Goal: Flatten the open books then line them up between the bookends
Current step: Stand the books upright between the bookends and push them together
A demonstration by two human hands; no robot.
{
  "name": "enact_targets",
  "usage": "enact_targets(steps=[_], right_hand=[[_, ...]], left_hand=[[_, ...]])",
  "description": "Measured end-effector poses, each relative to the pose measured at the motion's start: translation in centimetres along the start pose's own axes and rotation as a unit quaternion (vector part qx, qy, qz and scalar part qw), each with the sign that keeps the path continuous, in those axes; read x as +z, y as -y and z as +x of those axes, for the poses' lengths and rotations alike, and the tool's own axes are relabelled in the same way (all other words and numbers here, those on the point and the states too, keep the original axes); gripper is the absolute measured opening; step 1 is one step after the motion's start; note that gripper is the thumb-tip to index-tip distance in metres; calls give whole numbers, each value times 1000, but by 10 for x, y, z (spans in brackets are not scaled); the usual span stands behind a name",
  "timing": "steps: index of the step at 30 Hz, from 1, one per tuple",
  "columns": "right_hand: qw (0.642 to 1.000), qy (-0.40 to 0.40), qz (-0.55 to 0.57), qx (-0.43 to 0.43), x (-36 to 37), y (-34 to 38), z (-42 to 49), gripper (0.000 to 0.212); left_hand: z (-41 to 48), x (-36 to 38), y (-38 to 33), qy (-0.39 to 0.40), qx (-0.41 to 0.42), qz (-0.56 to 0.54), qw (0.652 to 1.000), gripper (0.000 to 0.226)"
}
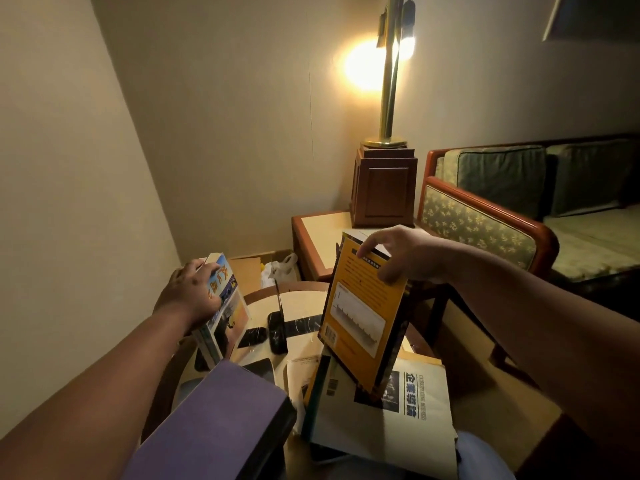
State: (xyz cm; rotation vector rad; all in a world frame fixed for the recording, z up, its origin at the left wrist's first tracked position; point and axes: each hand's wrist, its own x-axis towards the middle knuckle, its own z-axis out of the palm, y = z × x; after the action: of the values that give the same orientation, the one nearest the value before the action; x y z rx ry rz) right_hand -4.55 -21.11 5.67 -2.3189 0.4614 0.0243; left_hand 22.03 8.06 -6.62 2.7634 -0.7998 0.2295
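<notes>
My left hand (192,292) grips the top of a book with a blue and orange cover (227,306), standing upright at the left of the small round table (304,306). My right hand (398,252) holds the top edge of a yellow book (363,317), tilted and lifted above a pale book with black characters (398,420). A black bookend (277,327) stands upright on the table between the two held books. A second black bookend base (252,337) lies near the left book. A purple book (214,420) sits at the front left.
A wooden side table (322,237) carries a lamp base (382,188) with a lit brass lamp (389,81). A sofa with patterned cushions (502,209) is on the right. A cardboard box with a plastic bag (280,268) is in the corner by the wall.
</notes>
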Motion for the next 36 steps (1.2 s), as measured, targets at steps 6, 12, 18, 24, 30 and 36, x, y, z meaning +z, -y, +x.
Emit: enact_targets(steps=[6,12,18,24,30,36], right_hand=[[992,-48,-67,-91,-11,45,9,53],[986,-129,14,-107,-25,106,26,50],[981,-144,84,-103,-5,157,55,48],[988,-110,61,-88,64,160,93,58],[991,-93,16,-97,130,136,124,63],[991,-87,78,-69,172,118,149,60]], left_hand=[[-2,-4,-3,9,-12,-13,1000,65],[-4,-8,-7,22,-14,-19,1000,69],[-8,-3,-5,-1,3,-35,999,67],[-6,1,-1,-24,43,-45,998,38],[-3,3,7,-23,35,-99,994,71],[-3,-2,9,29,41,-70,996,101]])
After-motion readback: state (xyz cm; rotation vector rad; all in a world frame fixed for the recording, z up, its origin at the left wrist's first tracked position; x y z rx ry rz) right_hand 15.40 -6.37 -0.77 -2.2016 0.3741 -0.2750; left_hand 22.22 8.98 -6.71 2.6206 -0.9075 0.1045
